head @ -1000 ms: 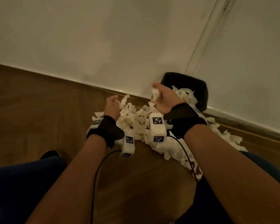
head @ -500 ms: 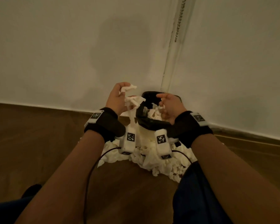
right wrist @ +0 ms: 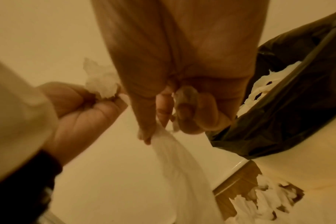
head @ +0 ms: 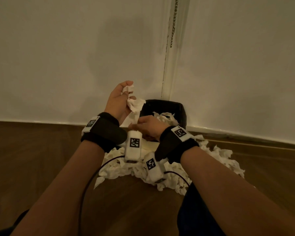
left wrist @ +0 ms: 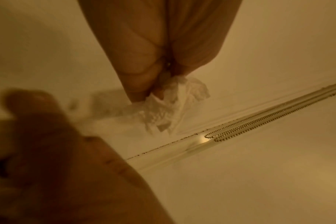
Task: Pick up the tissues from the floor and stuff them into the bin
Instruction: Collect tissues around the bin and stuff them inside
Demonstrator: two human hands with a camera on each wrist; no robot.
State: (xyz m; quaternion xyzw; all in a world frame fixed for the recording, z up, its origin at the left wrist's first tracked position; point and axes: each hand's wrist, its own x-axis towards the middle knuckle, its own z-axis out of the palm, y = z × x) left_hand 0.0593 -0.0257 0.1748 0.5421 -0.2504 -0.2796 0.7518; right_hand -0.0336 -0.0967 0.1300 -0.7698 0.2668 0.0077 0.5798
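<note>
A black-lined bin (head: 181, 110) stands in the corner with white tissues (head: 165, 117) inside it. A heap of loose tissues (head: 216, 155) covers the floor around its base. My left hand (head: 128, 92) is raised left of the bin and grips a crumpled tissue (head: 134, 106) that trails downward. My right hand (head: 136, 126), lower and in front of the bin, pinches the bottom end of that same tissue. In the left wrist view the fingers (left wrist: 140, 84) clamp the wad (left wrist: 169, 109). In the right wrist view the fingers (right wrist: 150, 125) hold the strand (right wrist: 175, 159) beside the bin (right wrist: 290, 109).
White walls meet in a corner behind the bin, where a bead chain (head: 173, 24) hangs. Wooden floor (head: 41, 159) spreads left and in front of the heap. Dark cables (head: 85, 193) run from the wrist cameras. My dark trouser legs (head: 194, 215) sit at the bottom.
My left hand has risen with its tissue. My right hand has left the bin's opening, moved left and down, and taken hold of the tissue's hanging end.
</note>
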